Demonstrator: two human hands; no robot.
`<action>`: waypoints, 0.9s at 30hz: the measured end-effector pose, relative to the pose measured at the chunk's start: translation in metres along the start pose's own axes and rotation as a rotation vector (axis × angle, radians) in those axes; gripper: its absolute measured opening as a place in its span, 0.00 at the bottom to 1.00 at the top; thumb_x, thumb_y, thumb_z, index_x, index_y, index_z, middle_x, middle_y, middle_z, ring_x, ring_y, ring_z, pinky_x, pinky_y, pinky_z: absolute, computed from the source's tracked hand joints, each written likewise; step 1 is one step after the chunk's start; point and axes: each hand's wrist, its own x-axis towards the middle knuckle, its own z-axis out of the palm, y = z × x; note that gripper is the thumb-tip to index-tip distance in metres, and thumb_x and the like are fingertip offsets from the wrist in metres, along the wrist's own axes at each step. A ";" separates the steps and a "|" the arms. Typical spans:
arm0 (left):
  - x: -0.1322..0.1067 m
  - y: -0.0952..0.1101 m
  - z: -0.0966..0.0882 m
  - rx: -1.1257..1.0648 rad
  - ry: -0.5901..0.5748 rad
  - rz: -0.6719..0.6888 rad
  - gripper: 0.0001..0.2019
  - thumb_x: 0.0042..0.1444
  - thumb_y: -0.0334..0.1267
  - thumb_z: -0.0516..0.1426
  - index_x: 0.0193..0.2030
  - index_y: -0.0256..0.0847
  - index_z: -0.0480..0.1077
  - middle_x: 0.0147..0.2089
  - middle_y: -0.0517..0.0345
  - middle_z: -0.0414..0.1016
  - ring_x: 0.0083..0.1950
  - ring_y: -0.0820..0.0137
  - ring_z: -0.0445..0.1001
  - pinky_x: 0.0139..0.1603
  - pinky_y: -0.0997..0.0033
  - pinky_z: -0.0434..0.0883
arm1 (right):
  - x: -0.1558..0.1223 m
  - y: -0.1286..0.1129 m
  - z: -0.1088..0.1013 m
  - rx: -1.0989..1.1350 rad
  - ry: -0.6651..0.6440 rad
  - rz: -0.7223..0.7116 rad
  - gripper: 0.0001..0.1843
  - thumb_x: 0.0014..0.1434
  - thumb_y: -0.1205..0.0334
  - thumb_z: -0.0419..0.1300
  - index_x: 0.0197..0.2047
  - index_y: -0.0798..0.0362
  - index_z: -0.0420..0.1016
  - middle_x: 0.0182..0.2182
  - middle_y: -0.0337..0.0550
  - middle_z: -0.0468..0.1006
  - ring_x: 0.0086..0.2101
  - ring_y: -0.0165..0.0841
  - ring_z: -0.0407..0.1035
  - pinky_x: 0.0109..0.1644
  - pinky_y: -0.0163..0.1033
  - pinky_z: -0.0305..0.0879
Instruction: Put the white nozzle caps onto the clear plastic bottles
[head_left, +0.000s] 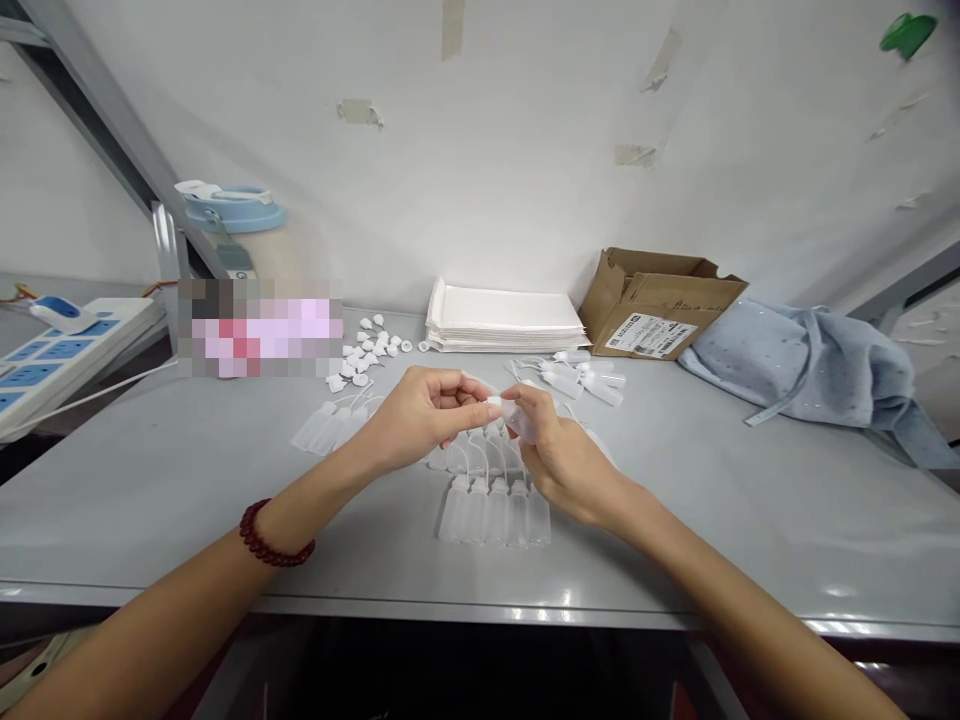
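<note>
My right hand [559, 450] is closed round a small translucent squeeze bottle [519, 418], held above the grey table [712, 520]. My left hand [427, 412] pinches the bottle's white cap [493, 403] at its tip, fingers meeting those of the right hand. Directly below my hands lies a neat row of several similar bottles [493, 512] with their tethered caps pointing away from me. More bottles lie at the left [330, 425] and at the back right [581, 378]. A scatter of loose white caps [366, 352] sits behind the left hand.
A stack of white padded envelopes [504, 318] lies against the wall, beside an open cardboard box [656, 302]. Blue-grey cloth [806, 365] is heaped at the right. A power strip [64, 352] and a pale blue jug [232, 225] stand at the left.
</note>
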 end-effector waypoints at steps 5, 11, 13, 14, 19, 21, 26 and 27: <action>-0.001 0.002 0.002 0.058 -0.030 -0.011 0.10 0.50 0.43 0.62 0.32 0.38 0.74 0.21 0.65 0.61 0.21 0.79 0.59 0.18 0.80 0.58 | 0.000 0.001 0.003 -0.299 0.029 -0.029 0.30 0.50 0.77 0.43 0.58 0.59 0.49 0.33 0.50 0.75 0.29 0.38 0.68 0.25 0.35 0.52; -0.003 0.001 0.005 0.130 -0.042 0.030 0.09 0.51 0.43 0.61 0.31 0.38 0.74 0.22 0.64 0.61 0.23 0.77 0.60 0.22 0.78 0.59 | -0.001 0.001 0.002 -0.298 0.153 -0.052 0.22 0.50 0.75 0.45 0.49 0.59 0.62 0.33 0.50 0.74 0.24 0.35 0.63 0.24 0.36 0.51; -0.004 0.000 0.005 0.150 -0.019 0.058 0.09 0.51 0.43 0.61 0.32 0.39 0.74 0.22 0.64 0.60 0.24 0.76 0.60 0.22 0.77 0.60 | -0.003 -0.001 -0.001 -0.206 0.206 -0.074 0.17 0.51 0.71 0.46 0.45 0.57 0.65 0.32 0.47 0.72 0.23 0.33 0.61 0.25 0.37 0.54; -0.004 -0.001 0.005 0.154 -0.019 0.068 0.09 0.51 0.43 0.61 0.32 0.39 0.74 0.22 0.64 0.61 0.24 0.76 0.60 0.23 0.77 0.61 | -0.003 -0.002 -0.002 -0.159 0.227 -0.083 0.16 0.52 0.70 0.47 0.44 0.57 0.66 0.31 0.46 0.71 0.23 0.33 0.61 0.26 0.37 0.56; -0.004 -0.001 0.007 0.090 -0.070 0.082 0.09 0.51 0.43 0.62 0.33 0.39 0.75 0.26 0.60 0.71 0.27 0.73 0.69 0.27 0.76 0.68 | -0.005 -0.007 -0.013 0.120 0.190 -0.014 0.11 0.60 0.62 0.48 0.40 0.55 0.69 0.30 0.43 0.70 0.27 0.33 0.63 0.31 0.38 0.58; -0.005 0.000 0.009 0.086 -0.054 0.108 0.08 0.51 0.42 0.62 0.33 0.39 0.75 0.27 0.59 0.74 0.28 0.73 0.71 0.27 0.76 0.70 | -0.005 -0.008 -0.016 0.277 0.158 0.070 0.12 0.64 0.58 0.48 0.39 0.54 0.70 0.29 0.41 0.70 0.28 0.31 0.63 0.32 0.36 0.57; -0.007 -0.002 0.014 0.208 0.014 0.335 0.05 0.54 0.35 0.61 0.36 0.39 0.76 0.34 0.57 0.78 0.32 0.72 0.74 0.35 0.74 0.73 | 0.000 -0.006 -0.017 0.725 0.069 0.276 0.14 0.62 0.55 0.52 0.31 0.54 0.70 0.21 0.33 0.60 0.23 0.26 0.53 0.27 0.34 0.49; -0.007 -0.003 0.014 0.220 0.011 0.367 0.05 0.54 0.34 0.60 0.37 0.39 0.76 0.35 0.57 0.79 0.33 0.72 0.75 0.36 0.73 0.74 | 0.001 -0.006 -0.017 0.810 0.051 0.316 0.14 0.61 0.55 0.53 0.28 0.54 0.69 0.20 0.32 0.57 0.22 0.25 0.50 0.26 0.34 0.47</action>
